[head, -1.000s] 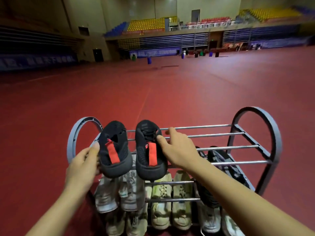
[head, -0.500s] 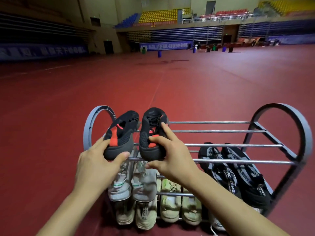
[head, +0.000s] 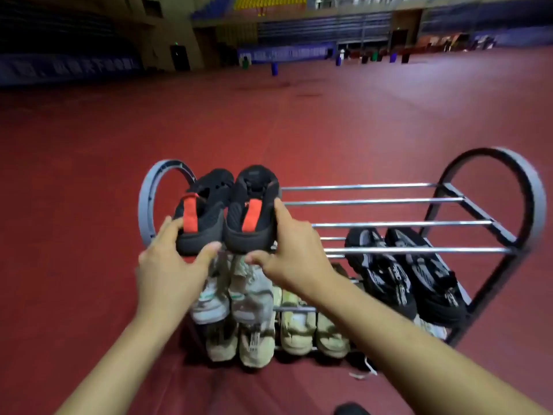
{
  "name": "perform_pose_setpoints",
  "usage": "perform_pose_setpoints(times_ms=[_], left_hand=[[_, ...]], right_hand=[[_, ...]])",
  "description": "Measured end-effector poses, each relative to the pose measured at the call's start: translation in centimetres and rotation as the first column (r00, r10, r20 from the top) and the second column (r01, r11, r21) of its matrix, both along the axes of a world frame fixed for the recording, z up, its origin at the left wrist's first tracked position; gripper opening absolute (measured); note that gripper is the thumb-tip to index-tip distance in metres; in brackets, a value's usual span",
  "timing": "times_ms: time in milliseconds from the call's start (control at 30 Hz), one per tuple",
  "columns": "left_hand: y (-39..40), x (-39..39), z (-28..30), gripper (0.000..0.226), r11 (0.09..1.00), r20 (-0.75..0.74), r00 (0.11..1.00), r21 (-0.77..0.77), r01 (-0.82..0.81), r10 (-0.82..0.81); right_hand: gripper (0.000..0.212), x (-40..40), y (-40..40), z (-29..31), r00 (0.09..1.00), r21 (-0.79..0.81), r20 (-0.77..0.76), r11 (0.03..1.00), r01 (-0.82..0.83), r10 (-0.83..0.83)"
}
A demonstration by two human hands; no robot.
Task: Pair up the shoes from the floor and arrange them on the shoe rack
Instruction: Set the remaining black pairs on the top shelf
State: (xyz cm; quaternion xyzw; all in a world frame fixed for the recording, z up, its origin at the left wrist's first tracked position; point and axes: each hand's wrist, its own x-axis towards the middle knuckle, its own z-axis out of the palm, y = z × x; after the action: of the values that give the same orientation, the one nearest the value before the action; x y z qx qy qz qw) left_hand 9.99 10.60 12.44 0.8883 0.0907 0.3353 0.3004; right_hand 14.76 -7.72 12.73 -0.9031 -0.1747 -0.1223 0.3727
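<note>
A metal shoe rack (head: 389, 250) with grey hoop ends stands on the red floor. Two black shoes with red heel tabs sit side by side at the left end of its top shelf, heels toward me. My left hand (head: 167, 271) grips the heel of the left black shoe (head: 203, 217), thumb under it. My right hand (head: 293, 253) grips the heel of the right black shoe (head: 254, 211). A black and white pair (head: 404, 274) lies on the middle shelf at the right. Pale grey shoes (head: 236, 292) and beige shoes (head: 299, 324) fill the lower shelves.
The top shelf bars to the right of the black pair carry nothing. Red sports floor stretches all round the rack. Coloured bins (head: 371, 57) and tiered seating stand far off at the hall's back wall. A dark shoe tip (head: 350, 410) shows at the bottom edge.
Both hands have slid down to the heels and drawn the two black shoes close together on the top shelf. The camera has tilted down and to the left.
</note>
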Motion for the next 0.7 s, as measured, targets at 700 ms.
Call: perform_pose_setpoints(times_ms=[700], left_hand=[[-17.4, -15.4, -26.0, 0.088, 0.223, -0.804, 0.258, 0.160, 0.962, -0.536]], right_hand=[[0.081, -19.1, -28.4, -25.5, 0.314, -0.435, -0.748, 0.789, 0.433, -0.585]])
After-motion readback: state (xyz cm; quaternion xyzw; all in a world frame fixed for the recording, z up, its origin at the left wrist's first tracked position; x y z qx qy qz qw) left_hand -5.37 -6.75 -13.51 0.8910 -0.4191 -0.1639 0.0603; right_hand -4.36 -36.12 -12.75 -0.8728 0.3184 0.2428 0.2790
